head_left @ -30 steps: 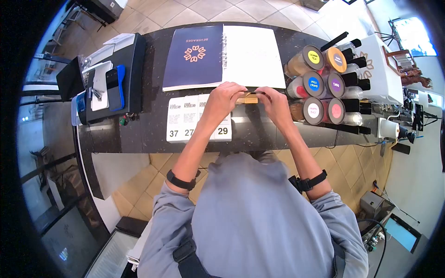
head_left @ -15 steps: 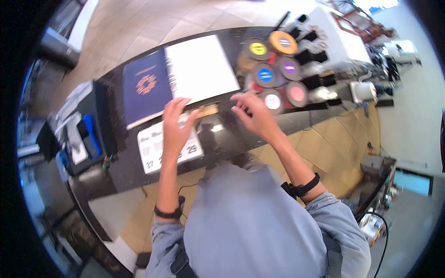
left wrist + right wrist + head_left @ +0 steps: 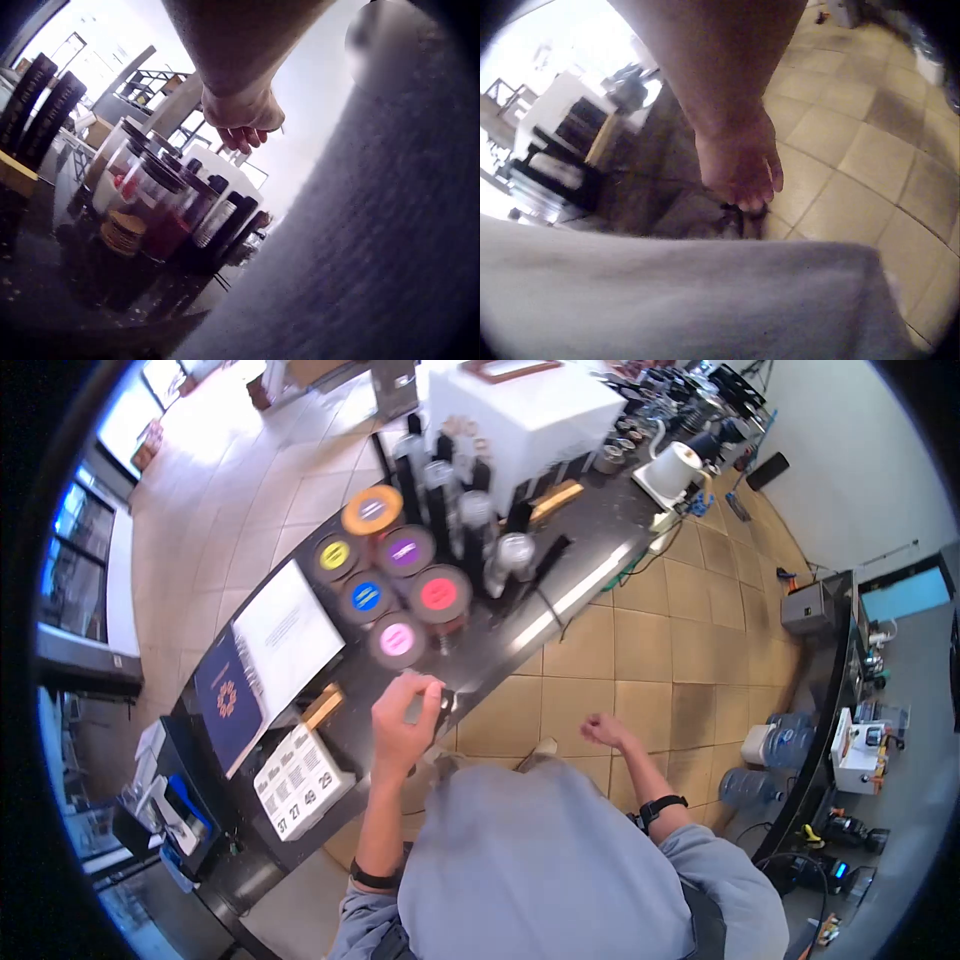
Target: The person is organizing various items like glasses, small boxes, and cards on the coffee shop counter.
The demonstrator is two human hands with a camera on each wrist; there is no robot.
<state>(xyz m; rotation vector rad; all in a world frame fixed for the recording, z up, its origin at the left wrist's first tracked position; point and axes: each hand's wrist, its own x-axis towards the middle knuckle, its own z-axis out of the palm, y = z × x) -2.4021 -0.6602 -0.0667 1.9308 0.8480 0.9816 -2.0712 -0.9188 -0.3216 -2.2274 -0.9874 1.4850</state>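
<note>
My left hand [image 3: 403,722], its fingers loosely curled, is raised over the front edge of the dark counter [image 3: 520,628], just in front of the jar with a pink label [image 3: 397,641]. In the left wrist view, the left hand [image 3: 244,120] hangs with bent fingers and nothing visible in them. My right hand [image 3: 602,730] is past the counter's edge, above the tiled floor. Its fingers hang loosely in the right wrist view, where the right hand [image 3: 739,169] holds nothing visible. A small wooden stand [image 3: 323,706] sits beside the open menu binder [image 3: 283,628].
White blocks numbered along one side [image 3: 300,785] lie left of my left hand. Several lidded jars [image 3: 437,595] and clear bottles with black labels [image 3: 475,515] crowd the counter. Behind them stands a white box [image 3: 530,410]. Tiled floor [image 3: 640,650] extends to the right.
Both hands have left the small wooden stand and drawn apart. The view has swung to the right, and the right hand has moved off the counter to over the floor.
</note>
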